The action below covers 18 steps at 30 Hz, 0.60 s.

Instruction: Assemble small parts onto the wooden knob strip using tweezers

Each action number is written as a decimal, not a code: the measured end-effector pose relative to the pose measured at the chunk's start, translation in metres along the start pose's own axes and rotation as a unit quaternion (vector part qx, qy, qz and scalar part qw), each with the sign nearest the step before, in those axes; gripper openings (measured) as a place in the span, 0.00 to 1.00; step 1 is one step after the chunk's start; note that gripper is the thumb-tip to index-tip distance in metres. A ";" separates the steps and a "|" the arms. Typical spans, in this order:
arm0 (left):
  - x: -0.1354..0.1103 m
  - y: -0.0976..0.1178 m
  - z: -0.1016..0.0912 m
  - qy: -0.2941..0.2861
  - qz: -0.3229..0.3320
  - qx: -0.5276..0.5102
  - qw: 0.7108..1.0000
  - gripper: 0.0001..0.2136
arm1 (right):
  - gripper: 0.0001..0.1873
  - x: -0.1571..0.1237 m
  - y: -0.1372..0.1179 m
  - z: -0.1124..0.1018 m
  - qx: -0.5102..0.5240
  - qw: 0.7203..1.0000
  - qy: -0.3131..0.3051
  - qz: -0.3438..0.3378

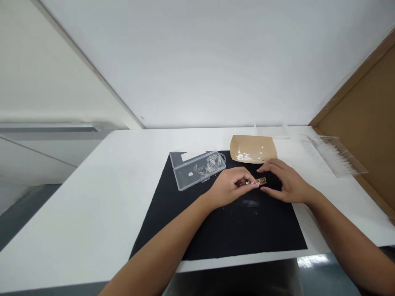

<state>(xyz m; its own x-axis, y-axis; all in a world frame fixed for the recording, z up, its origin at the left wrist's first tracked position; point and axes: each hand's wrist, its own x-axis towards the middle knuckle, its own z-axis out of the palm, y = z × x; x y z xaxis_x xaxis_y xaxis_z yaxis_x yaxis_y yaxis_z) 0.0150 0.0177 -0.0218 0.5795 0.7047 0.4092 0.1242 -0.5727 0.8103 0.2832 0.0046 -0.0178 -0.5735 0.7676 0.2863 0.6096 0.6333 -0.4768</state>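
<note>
My left hand (233,186) is closed in a pinch over the black mat (234,234). Between its thumb and fingertips is a small brown strip (262,181) with shiny silver and white spots; part of it is hidden by the fingers. On the other side of the strip, my right hand (288,181) is open, thumb and fingers apart around the strip's free end, with a visible gap. Left of the hands lies an open clear plastic case (182,181) holding several clear, pointed pieces like false nail tips (212,163) and one small white disc (190,174).
Behind the hands, a brown cardboard piece (253,144) carries scattered white bits. A clear tray with rows of translucent pieces (335,158) sits at the right, near a brown board (367,111). The white table (86,213) meets a white wall (216,65) at the back.
</note>
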 end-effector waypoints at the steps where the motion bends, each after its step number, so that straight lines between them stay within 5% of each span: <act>1: 0.000 0.000 0.002 0.000 0.003 -0.005 1.000 0.11 | 0.24 0.000 -0.004 0.001 0.007 1.000 0.010 -0.006; 6: 0.000 0.001 0.004 0.007 0.018 -0.009 1.000 0.11 | 0.10 0.001 -0.020 0.011 0.062 0.997 -0.036 -0.031; 18: -0.001 -0.005 0.009 0.052 0.081 0.018 0.995 0.08 | 0.06 0.000 -0.021 0.021 0.064 0.995 0.000 -0.075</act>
<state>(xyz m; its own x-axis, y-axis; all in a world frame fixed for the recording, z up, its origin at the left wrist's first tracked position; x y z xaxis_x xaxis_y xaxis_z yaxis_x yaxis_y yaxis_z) 0.0211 0.0156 -0.0299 0.5082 0.6410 0.5752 0.0661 -0.6949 0.7161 0.2590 -0.0107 -0.0250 -0.6525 0.6654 0.3627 0.4426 0.7231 -0.5303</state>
